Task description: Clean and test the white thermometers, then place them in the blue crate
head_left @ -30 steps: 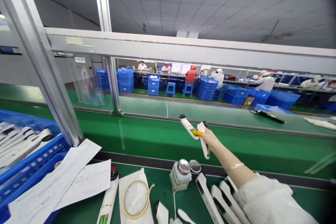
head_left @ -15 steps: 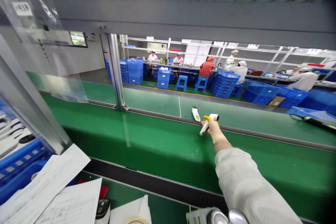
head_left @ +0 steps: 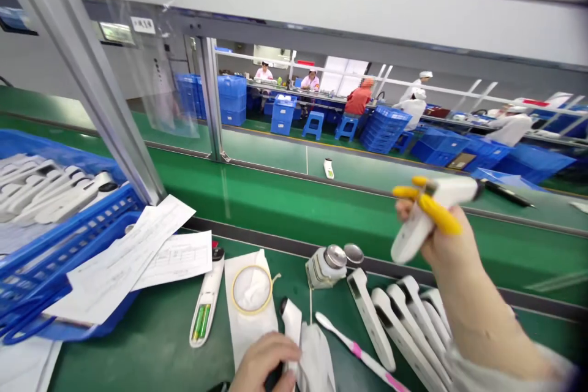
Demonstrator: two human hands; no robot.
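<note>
My right hand (head_left: 452,245), with yellow finger cots on some fingers, is raised over the green belt and closed round a white handheld thermometer (head_left: 416,229). Low in the view, my left hand (head_left: 269,360) grips a second white thermometer (head_left: 291,321), its black tip pointing away from me. A white cloth (head_left: 316,355) lies against that one. Several more thermometers (head_left: 402,324) rest side by side below my right forearm. To the left, another thermometer (head_left: 206,303) shows two green batteries in its open compartment. One small thermometer (head_left: 328,168) stands on the ledge beyond the belt.
A toothbrush (head_left: 356,349) and a metal-topped bottle (head_left: 325,266) are on the bench. A tape roll (head_left: 252,289) sits on white paper. Printed sheets (head_left: 124,263) overlap a blue basket (head_left: 92,226) of thermometers. A metal post (head_left: 98,86) rises at left. People work behind.
My right hand has come back from the far ledge with the thermometer, nearer and to the right. The view has tilted down, bringing my left hand and the bench things into sight.
</note>
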